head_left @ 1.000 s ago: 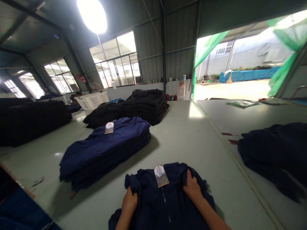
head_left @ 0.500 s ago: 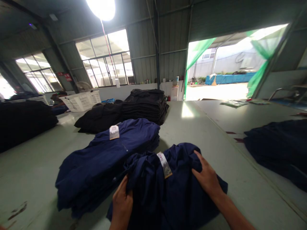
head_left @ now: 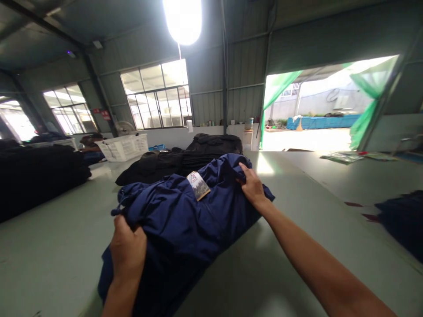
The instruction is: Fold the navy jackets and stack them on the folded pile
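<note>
The blue jacket (head_left: 185, 220) in the middle of the frame looks soft and floppy; left hand (head_left: 127, 251) and right hand (head_left: 251, 187) each pinch one edge; holding both ends seems best.

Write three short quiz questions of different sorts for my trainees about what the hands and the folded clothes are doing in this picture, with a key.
1. True or false: both hands grip the navy garment.
2. What is fixed to the garment's top? A) hang tag B) metal hanger C) belt
3. Which hand is at the garment's far end, nearer the black stack?

Key
1. True: the left hand holds the near end, the right hand the far end.
2. A, the hang tag.
3. The right hand.
</note>
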`<state>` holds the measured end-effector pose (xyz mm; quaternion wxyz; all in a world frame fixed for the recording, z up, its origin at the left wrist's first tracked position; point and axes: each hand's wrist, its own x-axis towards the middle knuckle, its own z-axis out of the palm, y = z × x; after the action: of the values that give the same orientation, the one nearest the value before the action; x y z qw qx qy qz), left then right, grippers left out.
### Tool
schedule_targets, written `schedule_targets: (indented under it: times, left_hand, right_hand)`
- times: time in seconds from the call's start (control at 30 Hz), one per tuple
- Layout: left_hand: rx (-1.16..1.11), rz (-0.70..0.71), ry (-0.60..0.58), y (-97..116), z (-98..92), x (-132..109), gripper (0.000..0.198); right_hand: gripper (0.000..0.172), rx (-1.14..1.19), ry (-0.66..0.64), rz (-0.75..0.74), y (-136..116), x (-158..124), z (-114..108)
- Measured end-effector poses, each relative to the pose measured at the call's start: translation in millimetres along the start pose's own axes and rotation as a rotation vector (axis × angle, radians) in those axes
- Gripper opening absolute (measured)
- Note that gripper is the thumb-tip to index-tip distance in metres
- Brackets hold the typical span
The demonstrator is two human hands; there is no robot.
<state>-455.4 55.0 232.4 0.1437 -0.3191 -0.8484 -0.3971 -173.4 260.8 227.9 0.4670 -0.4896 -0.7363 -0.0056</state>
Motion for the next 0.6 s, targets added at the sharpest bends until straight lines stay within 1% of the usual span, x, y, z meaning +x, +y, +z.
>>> schedule_targets:
  times: [0.1, 0.17, 0.2, 0.23, 0.27, 0.3, 0.33, 0.37, 0.4, 0.43, 0.47, 0.5, 0.57, 0.6]
  left_hand:
    - [-0.009, -0.096, -0.035, -29.2, 18.7, 21.1, 0.051]
    - [0.01, -0.136, -0.074, -46.3, 29.1, 28.2, 0.058]
    - [0.033, -0.169, -0.091, -52.6, 32.1, 29.5, 0.064]
    - [0.072, -0.215, -0.089, -56.5, 33.3, 29.4, 0.07]
    - [0.127, -0.257, -0.065, -57.7, 32.9, 28.1, 0.075]
    - [0.193, -0.269, -0.028, -56.1, 31.6, 25.6, 0.077]
    - [0.26, -0.229, 0.003, -51.5, 30.2, 22.3, 0.073]
    - [0.322, -0.131, 0.013, -44.4, 29.8, 18.2, 0.065]
    - [0.371, 0.021, -0.018, -35.3, 31.2, 13.7, 0.055]
    - [0.396, 0.199, -0.103, -25.1, 35.1, 8.7, 0.048]
    - [0.405, 0.354, -0.218, -14.9, 41.8, 3.4, 0.045]
    - [0.404, 0.457, -0.341, -5.7, 51.2, -2.1, 0.045]
    - [0.366, 0.544, -0.568, 5.7, 75.0, -13.0, 0.047]
    - [0.354, 0.519, -0.641, 6.9, 87.7, -18.0, 0.049]
  right_hand:
    - [0.055, -0.032, -0.078, -0.014, -3.4, 20.2, 43.1]
    - [0.056, -0.106, -0.16, 0.003, -3.9, 27.7, 69.3]
    - [0.058, -0.169, -0.208, 0.037, -4.6, 29.9, 80.9]
    - [0.061, -0.247, -0.255, 0.092, -6.1, 31.0, 91.0]
    - [0.064, -0.33, -0.297, 0.152, -8.6, 31.1, 99.4]
    - [0.066, -0.402, -0.333, 0.193, -12.1, 30.2, 106.0]
    - [0.065, -0.451, -0.366, 0.192, -16.4, 28.3, 110.8]
    - [0.06, -0.472, -0.408, 0.143, -21.2, 25.5, 114.1]
    - [0.054, -0.47, -0.463, 0.064, -26.1, 21.8, 116.1]
    - [0.048, -0.45, -0.533, -0.02, -30.4, 17.6, 117.1]
    - [0.046, -0.422, -0.607, -0.081, -33.7, 12.9, 117.7]
    - [0.048, -0.397, -0.679, -0.102, -35.5, 8.0, 118.2]
    - [0.055, -0.355, -0.783, -0.052, -34.0, -1.2, 120.5]
    - [0.059, -0.335, -0.811, -0.017, -31.2, -5.2, 122.9]
